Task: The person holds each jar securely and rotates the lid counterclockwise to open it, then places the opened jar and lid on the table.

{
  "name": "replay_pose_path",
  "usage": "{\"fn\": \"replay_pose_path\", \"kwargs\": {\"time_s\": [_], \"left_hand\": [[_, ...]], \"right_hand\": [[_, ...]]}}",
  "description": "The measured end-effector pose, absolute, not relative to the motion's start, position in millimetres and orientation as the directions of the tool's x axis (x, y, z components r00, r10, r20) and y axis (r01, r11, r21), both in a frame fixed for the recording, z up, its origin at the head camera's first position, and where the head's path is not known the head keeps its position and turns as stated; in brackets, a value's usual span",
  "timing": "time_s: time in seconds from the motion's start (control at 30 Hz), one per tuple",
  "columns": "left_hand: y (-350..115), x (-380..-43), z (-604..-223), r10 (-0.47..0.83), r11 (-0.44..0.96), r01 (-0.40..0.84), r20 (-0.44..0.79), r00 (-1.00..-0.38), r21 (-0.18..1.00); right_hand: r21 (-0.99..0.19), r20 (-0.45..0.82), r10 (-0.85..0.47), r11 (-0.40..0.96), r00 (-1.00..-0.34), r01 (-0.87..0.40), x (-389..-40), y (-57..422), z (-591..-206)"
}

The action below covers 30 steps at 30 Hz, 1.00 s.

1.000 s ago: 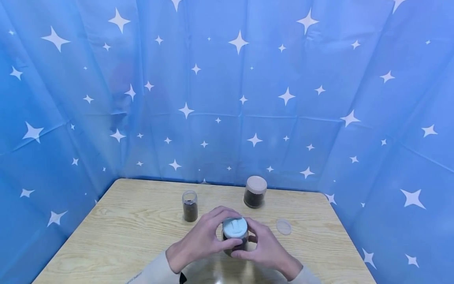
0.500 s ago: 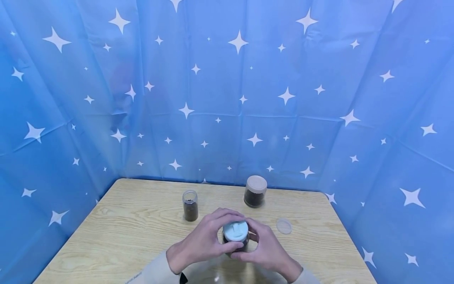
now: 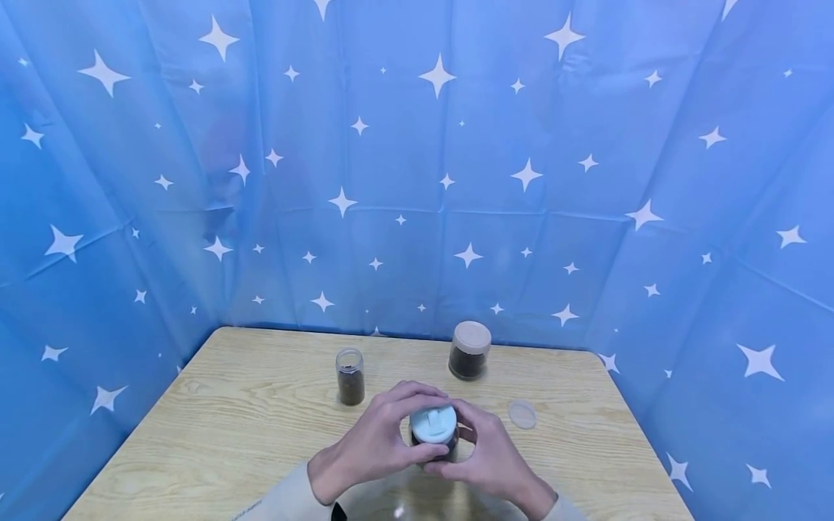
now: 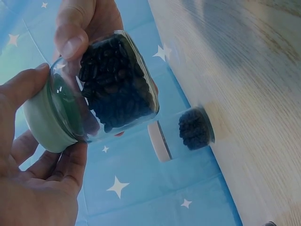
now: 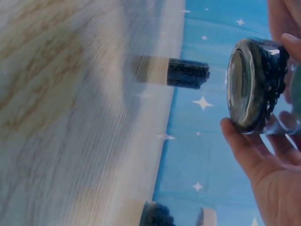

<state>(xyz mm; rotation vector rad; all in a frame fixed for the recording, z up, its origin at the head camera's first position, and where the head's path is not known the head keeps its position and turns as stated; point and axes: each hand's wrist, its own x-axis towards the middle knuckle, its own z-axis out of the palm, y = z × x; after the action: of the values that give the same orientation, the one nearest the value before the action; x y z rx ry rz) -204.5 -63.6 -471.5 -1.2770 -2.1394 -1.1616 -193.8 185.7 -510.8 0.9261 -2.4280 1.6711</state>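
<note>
A clear glass jar (image 4: 117, 82) of dark beans, which look like coffee beans, is held up off the tabletop between both hands. Its round lid (image 3: 433, 425) looks pale blue-green and sits on the jar's mouth. My left hand (image 3: 384, 434) grips this lid, thumb on the near side and fingers round the far side. Lower down, the right hand (image 3: 491, 449) holds the glass body, its fingers spread round the side and base in the right wrist view. Part of the jar is hidden behind the thumbs in the head view.
On the wooden table (image 3: 195, 427), a lidless narrow jar (image 3: 350, 380) with dark contents stands left of the hands. Behind them is a wider jar (image 3: 469, 351) with a pinkish lid. A clear disc (image 3: 522, 414) lies at right. Blue star-patterned curtain (image 3: 404, 145) borders the table.
Compared with a second ago, the lid has shifted slightly toward the person and the marking on its top looks a little turned. Both hands keep their hold on the jar.
</note>
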Motion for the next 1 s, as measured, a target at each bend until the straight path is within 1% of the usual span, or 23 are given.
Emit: {"fn": "replay_pose_path", "kwargs": {"time_s": [0.2, 0.4, 0.6, 0.7, 1.0], "left_hand": [[-61, -203, -471, 0.509, 0.257, 0.837, 0.668, -0.542, 0.483], [-56, -200, -469, 0.426, 0.34, 0.822, 0.704, -0.568, 0.457], [-54, -196, -465, 0.378, 0.382, 0.766, 0.668, -0.641, 0.518], [-53, -194, -463, 0.363, 0.389, 0.746, 0.655, -0.663, 0.54], [-50, -194, -459, 0.368, 0.386, 0.76, 0.668, -0.647, 0.523]], "right_hand": [[-0.839, 0.364, -0.42, 0.24, -0.831, -0.488, -193, 185, -511], [-0.794, 0.446, -0.357, 0.265, -0.82, -0.547, -191, 178, -508], [-0.77, 0.479, -0.321, 0.293, -0.817, -0.567, -187, 173, -503], [-0.767, 0.477, -0.313, 0.307, -0.821, -0.563, -186, 172, -501], [-0.748, 0.49, -0.307, 0.331, -0.816, -0.574, -187, 173, -498]]}}
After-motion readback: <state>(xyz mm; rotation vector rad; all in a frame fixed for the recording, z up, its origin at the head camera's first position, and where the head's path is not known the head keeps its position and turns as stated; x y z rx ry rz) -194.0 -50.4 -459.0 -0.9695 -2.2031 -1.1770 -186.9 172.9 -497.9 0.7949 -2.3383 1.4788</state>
